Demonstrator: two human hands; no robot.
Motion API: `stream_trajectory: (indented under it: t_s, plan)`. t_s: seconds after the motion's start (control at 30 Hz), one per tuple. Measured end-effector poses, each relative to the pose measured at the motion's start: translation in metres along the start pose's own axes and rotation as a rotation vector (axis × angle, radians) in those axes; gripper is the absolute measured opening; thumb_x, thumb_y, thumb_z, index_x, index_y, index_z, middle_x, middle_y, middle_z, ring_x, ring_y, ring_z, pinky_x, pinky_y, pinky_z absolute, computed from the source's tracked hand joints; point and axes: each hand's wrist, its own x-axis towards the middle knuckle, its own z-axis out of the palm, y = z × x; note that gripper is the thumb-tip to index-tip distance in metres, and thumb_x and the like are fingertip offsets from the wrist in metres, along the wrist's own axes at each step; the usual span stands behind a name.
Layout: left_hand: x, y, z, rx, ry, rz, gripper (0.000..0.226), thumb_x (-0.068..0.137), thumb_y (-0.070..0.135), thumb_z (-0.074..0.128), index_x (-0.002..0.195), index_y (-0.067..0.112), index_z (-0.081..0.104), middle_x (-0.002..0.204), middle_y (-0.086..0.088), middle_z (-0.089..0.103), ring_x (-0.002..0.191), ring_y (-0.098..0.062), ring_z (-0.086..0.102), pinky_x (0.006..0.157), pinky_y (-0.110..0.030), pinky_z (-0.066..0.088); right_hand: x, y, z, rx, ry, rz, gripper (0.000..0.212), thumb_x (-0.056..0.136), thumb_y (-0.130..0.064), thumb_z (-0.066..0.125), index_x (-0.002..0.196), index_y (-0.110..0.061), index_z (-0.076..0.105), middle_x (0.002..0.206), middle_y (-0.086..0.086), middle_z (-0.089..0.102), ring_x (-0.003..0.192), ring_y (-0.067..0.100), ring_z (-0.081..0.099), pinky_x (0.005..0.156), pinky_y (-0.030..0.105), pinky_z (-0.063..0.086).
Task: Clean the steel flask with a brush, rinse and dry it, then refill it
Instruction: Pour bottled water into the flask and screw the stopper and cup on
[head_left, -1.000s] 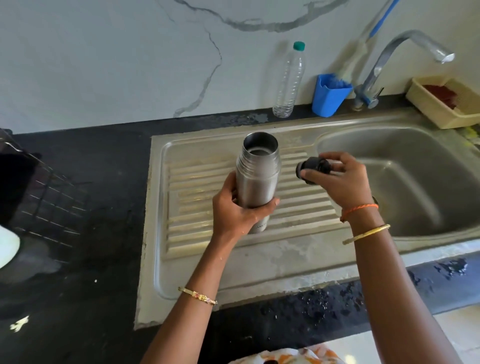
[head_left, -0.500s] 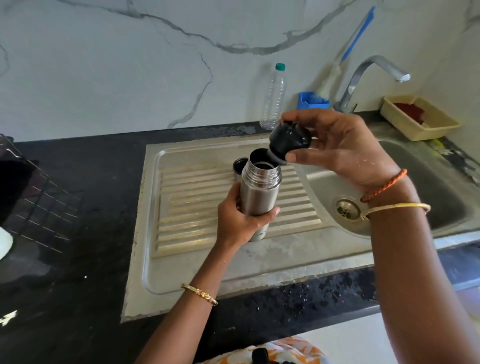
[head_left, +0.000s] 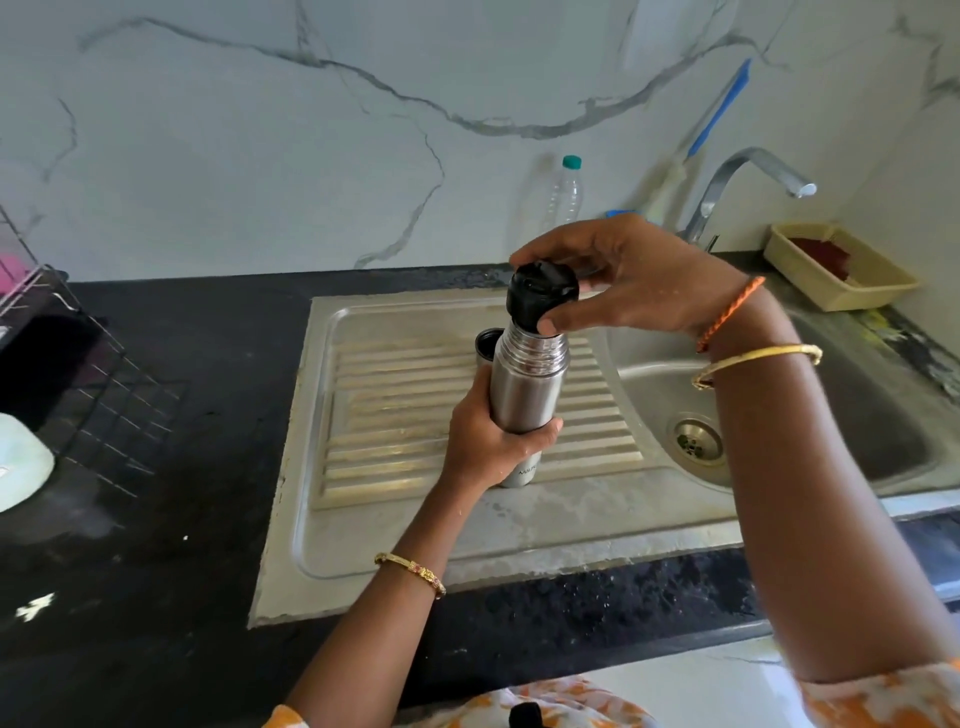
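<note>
The steel flask (head_left: 524, 384) stands upright on the ribbed drainboard (head_left: 405, 415) of the sink. My left hand (head_left: 488, 447) grips its lower body. My right hand (head_left: 623, 280) holds the black stopper (head_left: 540, 299) with thumb and fingers, and the stopper sits in the flask's mouth. Behind the flask, a steel cup lid (head_left: 485, 345) rests on the drainboard, mostly hidden. The brush with the blue handle (head_left: 719, 111) leans against the wall near the tap, its lower end hidden behind my right hand.
The sink basin (head_left: 883, 447) with its drain (head_left: 696, 441) lies to the right, under the tap (head_left: 753, 171). A clear plastic bottle (head_left: 563, 195) stands by the wall. A yellow tray (head_left: 841, 267) sits at the far right. A wire rack (head_left: 78, 364) occupies the left counter.
My right hand carried the black stopper from beside the flask up over its mouth and set it into the opening. My left hand kept its hold on the flask.
</note>
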Motion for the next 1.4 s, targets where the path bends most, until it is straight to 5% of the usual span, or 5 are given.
stream_trajectory:
  t_s: [0.23, 0.6, 0.93, 1.13, 1.4]
  plan:
    - [0.001, -0.003, -0.001, 0.019, -0.015, -0.008, 0.063, 0.058, 0.034, 0.088, 0.105, 0.050, 0.050, 0.097, 0.017, 0.069, 0.086, -0.001, 0.067, 0.075, -0.029, 0.058, -0.001, -0.007, 0.016, -0.301, 0.241, 0.097, 0.051, 0.067, -0.050, 0.077, 0.110, -0.026, 0.064, 0.099, -0.001, 0.060, 0.085, 0.013, 0.055, 0.069, 0.017, 0.043]
    - [0.003, -0.006, -0.004, 0.028, -0.053, -0.023, 0.061, 0.061, 0.029, 0.091, 0.104, 0.047, 0.051, 0.096, 0.014, 0.069, 0.085, -0.001, 0.066, 0.072, -0.024, 0.056, -0.005, -0.010, 0.035, -0.388, 0.341, 0.319, 0.083, 0.054, -0.086, 0.041, 0.074, -0.007, 0.056, 0.067, 0.005, 0.058, 0.066, 0.021, 0.054, 0.063, 0.033, 0.045]
    - [0.005, -0.009, -0.003, 0.026, -0.063, -0.041, 0.063, 0.058, 0.039, 0.089, 0.108, 0.043, 0.052, 0.097, 0.012, 0.069, 0.086, -0.005, 0.067, 0.075, -0.037, 0.059, -0.014, 0.024, 0.034, 0.078, 0.017, -0.019, 0.059, 0.082, -0.001, 0.069, 0.132, -0.025, 0.048, 0.130, -0.005, 0.056, 0.120, 0.001, 0.051, 0.101, 0.022, 0.043]
    - [0.004, -0.008, -0.003, 0.031, -0.056, -0.048, 0.062, 0.059, 0.036, 0.090, 0.108, 0.044, 0.052, 0.096, 0.012, 0.069, 0.084, -0.003, 0.066, 0.075, -0.035, 0.059, -0.013, 0.025, 0.051, 0.040, 0.295, -0.005, 0.071, 0.072, -0.007, 0.079, 0.133, -0.024, 0.047, 0.118, -0.006, 0.063, 0.111, 0.009, 0.059, 0.092, 0.023, 0.048]
    - [0.003, -0.005, -0.005, 0.013, -0.081, -0.037, 0.061, 0.062, 0.026, 0.091, 0.104, 0.045, 0.051, 0.094, 0.013, 0.069, 0.083, -0.002, 0.066, 0.071, -0.024, 0.056, -0.011, 0.027, 0.034, 0.334, 0.170, -0.022, 0.051, 0.076, 0.005, 0.070, 0.124, -0.004, 0.054, 0.120, 0.011, 0.063, 0.112, 0.016, 0.061, 0.096, 0.025, 0.049]
